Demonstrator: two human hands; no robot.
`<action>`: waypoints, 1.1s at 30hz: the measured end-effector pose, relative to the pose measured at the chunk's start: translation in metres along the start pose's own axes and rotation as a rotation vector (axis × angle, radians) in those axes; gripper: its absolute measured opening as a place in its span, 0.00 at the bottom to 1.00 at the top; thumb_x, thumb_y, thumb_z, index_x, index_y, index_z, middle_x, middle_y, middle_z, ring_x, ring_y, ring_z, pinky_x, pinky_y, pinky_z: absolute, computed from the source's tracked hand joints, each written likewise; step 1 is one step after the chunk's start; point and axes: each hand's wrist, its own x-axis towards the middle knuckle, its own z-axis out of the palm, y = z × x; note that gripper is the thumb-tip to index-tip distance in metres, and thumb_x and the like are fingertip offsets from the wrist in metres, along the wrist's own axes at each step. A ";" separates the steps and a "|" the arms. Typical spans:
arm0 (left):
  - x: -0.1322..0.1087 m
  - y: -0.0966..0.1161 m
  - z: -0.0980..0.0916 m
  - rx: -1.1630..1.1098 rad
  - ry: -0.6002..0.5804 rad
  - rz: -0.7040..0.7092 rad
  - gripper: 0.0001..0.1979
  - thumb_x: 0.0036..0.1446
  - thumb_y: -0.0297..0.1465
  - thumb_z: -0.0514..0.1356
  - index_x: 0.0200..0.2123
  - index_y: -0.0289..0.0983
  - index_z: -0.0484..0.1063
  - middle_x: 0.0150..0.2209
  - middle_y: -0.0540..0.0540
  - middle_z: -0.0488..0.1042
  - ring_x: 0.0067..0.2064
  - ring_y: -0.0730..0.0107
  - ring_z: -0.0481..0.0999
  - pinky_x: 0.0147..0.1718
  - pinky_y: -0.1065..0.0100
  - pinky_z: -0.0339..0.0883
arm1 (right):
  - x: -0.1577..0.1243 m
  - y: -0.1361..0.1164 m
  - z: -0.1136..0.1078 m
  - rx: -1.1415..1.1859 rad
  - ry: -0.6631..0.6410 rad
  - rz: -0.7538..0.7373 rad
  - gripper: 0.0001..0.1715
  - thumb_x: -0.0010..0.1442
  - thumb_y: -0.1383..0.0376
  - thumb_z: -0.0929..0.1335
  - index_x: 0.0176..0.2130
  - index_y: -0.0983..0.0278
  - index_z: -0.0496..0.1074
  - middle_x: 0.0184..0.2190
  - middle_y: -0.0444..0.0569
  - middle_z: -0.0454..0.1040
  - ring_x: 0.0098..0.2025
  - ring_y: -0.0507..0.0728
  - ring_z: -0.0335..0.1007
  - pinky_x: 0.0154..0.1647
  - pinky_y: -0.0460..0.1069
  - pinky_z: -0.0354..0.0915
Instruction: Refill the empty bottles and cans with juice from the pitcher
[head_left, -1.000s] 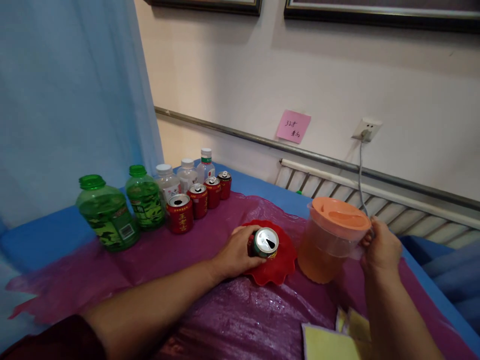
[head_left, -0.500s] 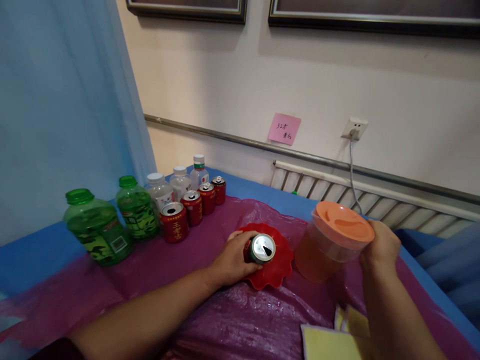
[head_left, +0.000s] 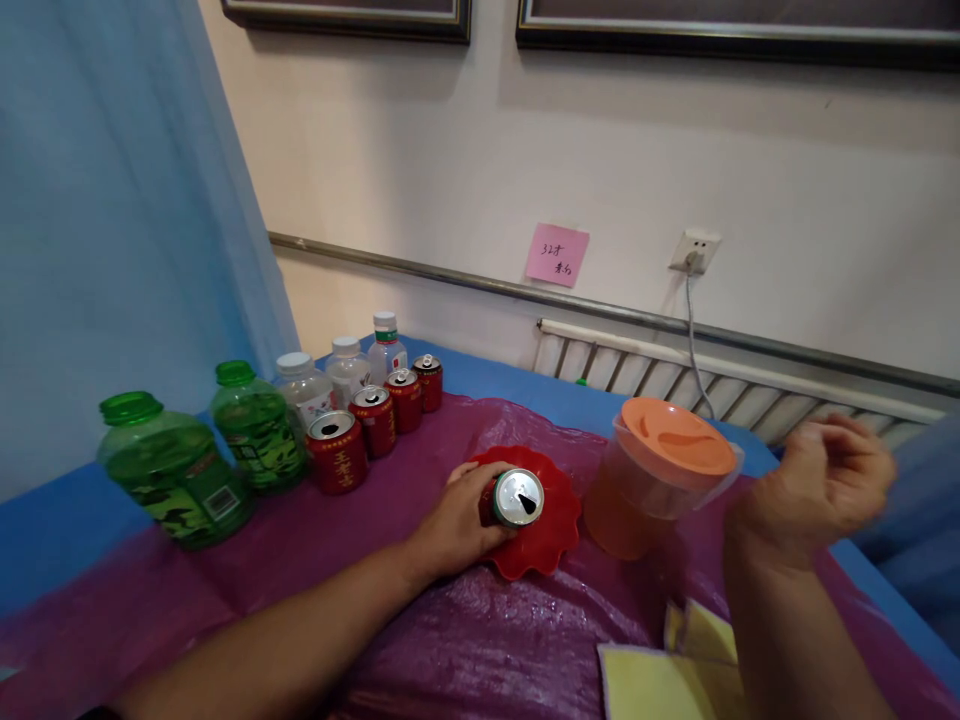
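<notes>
My left hand (head_left: pixel 450 520) is wrapped round an opened red drink can (head_left: pixel 516 497) that stands on a red scalloped plate (head_left: pixel 551 535). To the right of the plate stands a clear pitcher (head_left: pixel 645 485) of orange liquid with an orange lid. My right hand (head_left: pixel 825 485) is raised to the right of the pitcher, apart from it, its fingers loosely curled and blurred by motion, with nothing seen in it.
Along the left stand two green bottles (head_left: pixel 176 470), three clear bottles (head_left: pixel 334 370) and several opened red cans (head_left: pixel 337 450). A purple plastic sheet (head_left: pixel 480 640) covers the blue table. Yellow cloths (head_left: pixel 675 670) lie at the near right. A radiator (head_left: pixel 675 375) runs along the wall behind.
My right hand has let go of the pitcher's handle and moved up and to the right. My left hand still holds the can. The camera has shifted a little to the right.
</notes>
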 end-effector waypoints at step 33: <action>-0.006 -0.009 0.006 -0.057 0.033 0.155 0.31 0.50 0.40 0.70 0.57 0.40 0.69 0.55 0.42 0.77 0.57 0.51 0.74 0.64 0.49 0.59 | -0.124 -0.060 0.025 -0.153 -1.412 -0.244 0.27 0.54 0.65 0.74 0.53 0.60 0.69 0.52 0.51 0.75 0.53 0.63 0.70 0.56 0.61 0.65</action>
